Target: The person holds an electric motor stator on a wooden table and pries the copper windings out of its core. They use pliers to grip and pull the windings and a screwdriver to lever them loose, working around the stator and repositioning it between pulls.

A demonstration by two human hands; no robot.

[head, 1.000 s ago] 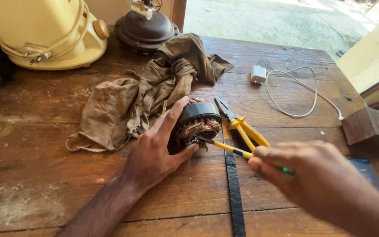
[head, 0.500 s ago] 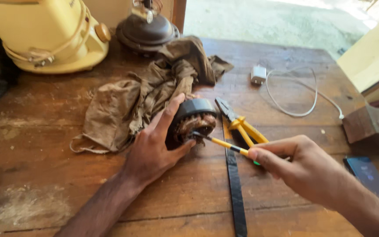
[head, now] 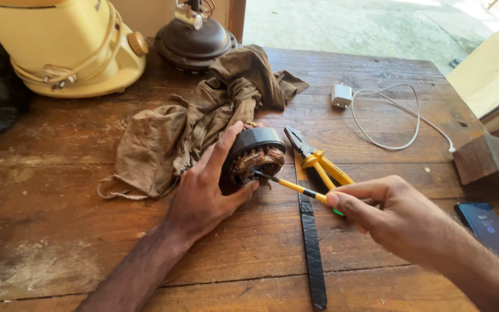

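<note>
My left hand [head: 206, 190] grips a black round motor stator with copper windings [head: 255, 156], tilted on its side on the wooden table [head: 59, 190]. My right hand [head: 394, 216] holds a thin yellow-shafted screwdriver [head: 293, 186]; its dark tip touches the windings at the stator's open face. Yellow-handled pliers [head: 319, 162] lie just right of the stator, behind the screwdriver.
A crumpled brown rag [head: 197, 124] lies behind the stator. A cream appliance [head: 64, 46] and a dark round motor housing [head: 194, 40] stand at the back. White charger with cable [head: 342, 95], wooden block [head: 492, 159], phone [head: 489, 228], and black strap [head: 310, 242] lie to the right.
My right hand has drawn nearer to the stator and the screwdriver tip now sits in the windings. My left hand keeps its hold on the stator.
</note>
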